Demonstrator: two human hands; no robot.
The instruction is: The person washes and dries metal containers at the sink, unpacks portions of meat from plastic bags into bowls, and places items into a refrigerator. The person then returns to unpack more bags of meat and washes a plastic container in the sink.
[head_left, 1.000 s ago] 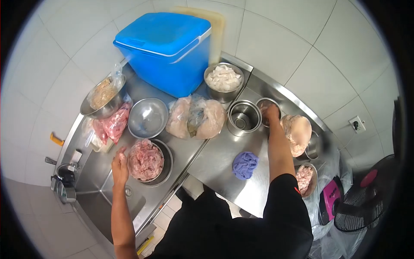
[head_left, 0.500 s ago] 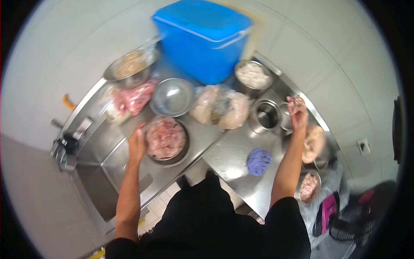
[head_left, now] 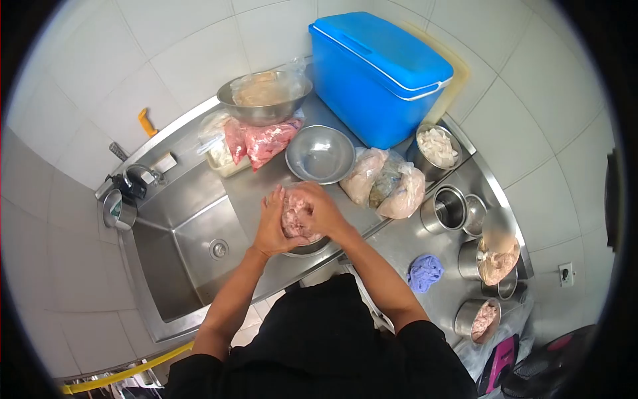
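Both hands are at the pink meat (head_left: 294, 219), which sits in a steel pot (head_left: 312, 250) on the counter (head_left: 251, 199), just to the 3 o'clock side of the sink (head_left: 189, 266). The left hand (head_left: 271, 223) is spread and cupped along the meat's 9 o'clock side, thumb apart from the fingers. The right hand (head_left: 319, 207) comes in from 4 o'clock with its fingers bent into the meat; their tips are hidden, so I cannot tell whether they pinch a piece or only press.

Handling of this portion looks under way: the meat lies uncovered, its surface lumpy and loose. How thoroughly it has been worked cannot be told.

Taking the pink meat as the clock's centre, other food sits apart from the hands. Red meat (head_left: 271, 141) lies bagged near 11 o'clock, below a wide bowl (head_left: 266, 114) holding another bag. A steel bowl (head_left: 320, 154) stands near 12 o'clock, and pale bagged pieces (head_left: 404, 191) lie at 2 o'clock, still wrapped. Further out at 4 o'clock, a small pot (head_left: 467, 318) holds chopped meat (head_left: 485, 322), with a purple cloth (head_left: 425, 272) nearer in.
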